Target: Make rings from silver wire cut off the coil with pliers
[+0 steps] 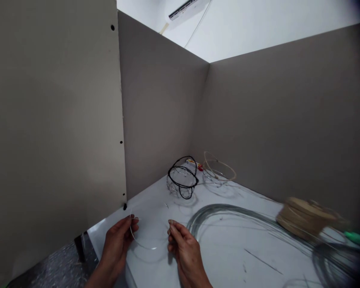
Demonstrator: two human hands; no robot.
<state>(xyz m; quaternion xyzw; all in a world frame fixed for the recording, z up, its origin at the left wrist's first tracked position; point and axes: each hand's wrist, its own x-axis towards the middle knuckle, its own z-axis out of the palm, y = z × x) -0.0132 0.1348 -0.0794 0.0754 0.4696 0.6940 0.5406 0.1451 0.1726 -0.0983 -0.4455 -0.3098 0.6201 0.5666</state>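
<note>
A thin, shiny wire (142,246) bows downward in a loose arc between my hands, just above the white table. My left hand (117,243) pinches it near one end between thumb and fingers, and a short pale strand pokes out at the fingertips. Opposite, my right hand (184,246) is closed in a pinch on a thin pale tip, which seems to be the wire's other end; the join is too fine to see. To the right of that hand lies a large coil of grey wire (225,209).
Black wire loops (183,180) and a tan wire ring form (220,172) stand in the back corner. A brown spool (303,218), a green-handled tool (358,239) and a darker wire coil (330,260) are at the right. Grey partitions (165,104) enclose the white table (228,244).
</note>
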